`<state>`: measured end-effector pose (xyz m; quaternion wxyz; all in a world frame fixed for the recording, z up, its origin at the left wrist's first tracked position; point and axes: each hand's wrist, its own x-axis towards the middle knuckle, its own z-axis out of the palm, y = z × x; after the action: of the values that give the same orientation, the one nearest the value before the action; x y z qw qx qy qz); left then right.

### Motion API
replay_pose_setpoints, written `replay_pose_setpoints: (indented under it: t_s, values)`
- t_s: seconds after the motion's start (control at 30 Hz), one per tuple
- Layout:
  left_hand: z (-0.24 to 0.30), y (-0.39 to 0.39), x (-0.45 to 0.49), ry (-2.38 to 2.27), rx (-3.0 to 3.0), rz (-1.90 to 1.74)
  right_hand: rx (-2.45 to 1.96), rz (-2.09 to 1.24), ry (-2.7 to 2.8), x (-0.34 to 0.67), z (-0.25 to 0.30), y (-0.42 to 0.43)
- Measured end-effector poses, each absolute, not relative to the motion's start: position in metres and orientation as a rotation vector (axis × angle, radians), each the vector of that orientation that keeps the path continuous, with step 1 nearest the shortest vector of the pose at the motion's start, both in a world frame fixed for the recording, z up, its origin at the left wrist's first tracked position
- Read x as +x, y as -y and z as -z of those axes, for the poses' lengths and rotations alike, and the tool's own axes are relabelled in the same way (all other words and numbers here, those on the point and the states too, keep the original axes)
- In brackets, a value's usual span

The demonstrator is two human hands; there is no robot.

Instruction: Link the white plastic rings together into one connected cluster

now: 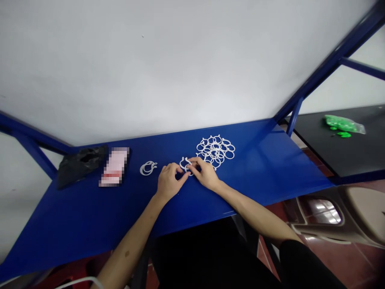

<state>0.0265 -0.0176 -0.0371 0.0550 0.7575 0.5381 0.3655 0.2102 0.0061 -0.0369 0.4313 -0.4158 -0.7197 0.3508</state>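
Near the middle of the blue table, white open rings [181,162] with knobbed ends are between my two hands, partly covered by fingers; their exact number I cannot make out. My right hand [206,173] pinches a ring between thumb and fingers from the right. From the left, my left hand [170,181] has its thumb and fingertips closed at the rings' edge. To the left lies a small overlapping group of similar white rings [146,168]. Just beyond my right hand spreads a loose pile of many white rings [217,149].
A crumpled black plastic bag [80,163] and a blurred-out pink packet [116,165] lie on the left of the blue table [252,160]. A white wall stands behind. On a black table [315,140] at right sits a bag of green pieces [343,123]. A beige chair [367,208] stands below.
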Motion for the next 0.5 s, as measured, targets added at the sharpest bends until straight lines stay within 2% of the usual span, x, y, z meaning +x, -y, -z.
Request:
replay_pose_setpoints:
  t_s: [0.17,0.33,0.5]
  values:
    - [0.043,0.017,0.029,-1.601,2.044,-1.145,-1.049,-0.781,1.816,0.214,0.034,-0.006]
    - [0.034,0.010,0.012,-1.785,1.983,-1.294,-1.115,-0.633,1.741,0.221,0.033,-0.011]
    - [0.031,0.001,-0.009,-1.987,2.136,-1.087,-1.111,-0.679,1.754,0.223,0.034,-0.011]
